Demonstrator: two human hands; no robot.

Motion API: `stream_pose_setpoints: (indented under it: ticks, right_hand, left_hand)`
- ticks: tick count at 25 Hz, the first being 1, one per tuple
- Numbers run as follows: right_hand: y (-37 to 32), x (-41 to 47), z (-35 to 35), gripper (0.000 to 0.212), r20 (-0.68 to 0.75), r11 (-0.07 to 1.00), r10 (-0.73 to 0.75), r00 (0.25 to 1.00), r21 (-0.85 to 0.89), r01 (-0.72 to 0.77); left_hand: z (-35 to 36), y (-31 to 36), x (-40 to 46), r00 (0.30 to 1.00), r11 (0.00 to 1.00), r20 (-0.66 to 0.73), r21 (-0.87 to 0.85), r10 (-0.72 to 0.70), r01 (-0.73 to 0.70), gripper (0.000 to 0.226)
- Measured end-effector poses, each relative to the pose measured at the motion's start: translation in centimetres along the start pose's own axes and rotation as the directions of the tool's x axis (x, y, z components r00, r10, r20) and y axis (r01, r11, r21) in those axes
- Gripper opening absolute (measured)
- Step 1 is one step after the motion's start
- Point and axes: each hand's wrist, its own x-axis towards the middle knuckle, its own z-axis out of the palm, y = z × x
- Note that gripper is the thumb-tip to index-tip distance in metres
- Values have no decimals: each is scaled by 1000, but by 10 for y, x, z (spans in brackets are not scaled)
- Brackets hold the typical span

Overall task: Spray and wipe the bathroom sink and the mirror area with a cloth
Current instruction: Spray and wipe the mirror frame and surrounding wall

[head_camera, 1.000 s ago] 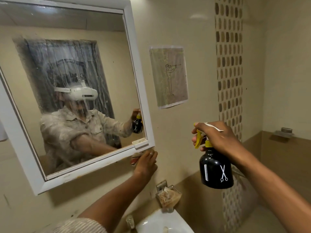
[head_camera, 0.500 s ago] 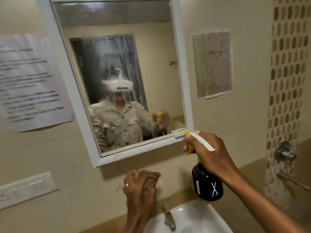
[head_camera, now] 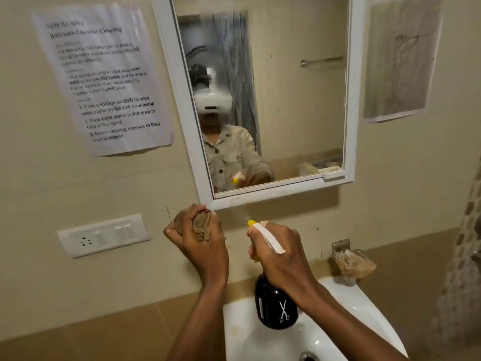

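Both hands have dropped below the mirror (head_camera: 299, 100). Left hand (head_camera: 200, 246) fingers clamp the soft, bunched cloth (head_camera: 199, 224); right hand (head_camera: 278, 254) fingers wrap the spray bottle (head_camera: 276, 306) neck over the sink (head_camera: 346, 303). Likely slippery; hold it at the neck.

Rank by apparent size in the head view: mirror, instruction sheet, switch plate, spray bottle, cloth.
1. mirror
2. instruction sheet
3. switch plate and spray bottle: too close to rank, bottle nearer and partly covered by the hand
4. cloth, bunched
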Motion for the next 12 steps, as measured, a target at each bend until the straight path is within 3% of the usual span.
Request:
stream_pose_setpoints:
  ticks: [4, 12]
  right_hand:
    - [-2, -4, -3, 44, -77, 997, 39, 996, -59, -43]
    - [3, -7, -37, 43, -301, 964, 204, 931, -105, -245]
  left_hand:
    - [9, 8, 8, 987, 995, 127, 2, 99, -100, 28]
    - [32, 5, 10, 966, 998, 250, 8, 60, -64, 30]
